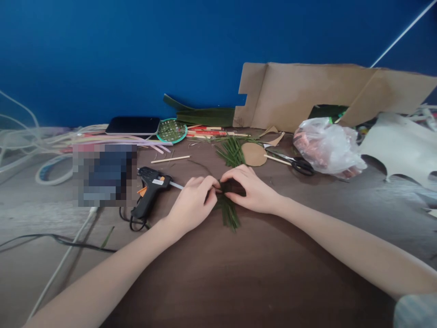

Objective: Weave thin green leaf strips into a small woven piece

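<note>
Both my hands meet at the middle of the brown table [239, 273]. My left hand [193, 202] and my right hand [252, 189] pinch a small bundle of green leaf strips [229, 212], whose cut ends fan out toward me below the fingers. A dark band wraps the bundle between my fingertips. A black hot glue gun [150, 191] lies just left of my left hand, its nozzle pointing at the bundle. More loose green strips [232, 151] lie beyond my right hand.
Behind are a cardboard disc [254, 154], black scissors [298, 164], a plastic bag [327, 146], folded cardboard [307, 93], long green leaves [205, 116], a phone [133, 125], a round green mesh disc [171, 130], wooden sticks [170, 159] and white cables [20, 141] at left.
</note>
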The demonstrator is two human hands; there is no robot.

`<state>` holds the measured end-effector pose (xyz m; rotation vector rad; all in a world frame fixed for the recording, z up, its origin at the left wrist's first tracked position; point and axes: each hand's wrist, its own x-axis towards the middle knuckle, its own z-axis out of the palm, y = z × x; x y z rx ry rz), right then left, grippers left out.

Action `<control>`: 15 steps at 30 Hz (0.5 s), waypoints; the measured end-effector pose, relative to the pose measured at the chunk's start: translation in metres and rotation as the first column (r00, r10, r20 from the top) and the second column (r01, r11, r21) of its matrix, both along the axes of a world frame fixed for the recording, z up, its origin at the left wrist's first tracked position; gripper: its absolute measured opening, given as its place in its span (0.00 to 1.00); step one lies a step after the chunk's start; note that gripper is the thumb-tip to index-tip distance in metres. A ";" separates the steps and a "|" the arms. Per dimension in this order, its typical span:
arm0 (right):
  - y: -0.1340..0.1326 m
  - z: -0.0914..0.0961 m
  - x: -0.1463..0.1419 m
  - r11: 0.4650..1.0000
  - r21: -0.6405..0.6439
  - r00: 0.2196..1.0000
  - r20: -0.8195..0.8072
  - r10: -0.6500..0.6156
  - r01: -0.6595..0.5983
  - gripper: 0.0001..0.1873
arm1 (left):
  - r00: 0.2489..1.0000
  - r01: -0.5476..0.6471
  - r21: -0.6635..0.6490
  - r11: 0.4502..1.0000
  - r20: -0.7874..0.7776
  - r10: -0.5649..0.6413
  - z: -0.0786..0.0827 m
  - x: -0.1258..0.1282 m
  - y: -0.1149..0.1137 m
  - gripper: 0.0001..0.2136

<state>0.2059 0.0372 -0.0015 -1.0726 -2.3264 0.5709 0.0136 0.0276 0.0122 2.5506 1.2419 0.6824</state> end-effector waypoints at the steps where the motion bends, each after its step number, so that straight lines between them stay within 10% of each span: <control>1: 0.000 0.000 0.000 1.000 0.000 1.000 -0.006 0.004 -0.004 0.11 | 1.000 -0.002 0.000 1.000 0.000 0.002 0.000 0.000 0.000 0.07; 15: 0.000 -0.002 0.003 0.996 0.081 0.996 -0.071 0.049 -0.044 0.12 | 0.999 -0.016 -0.045 0.999 0.045 0.019 -0.001 0.000 0.001 0.07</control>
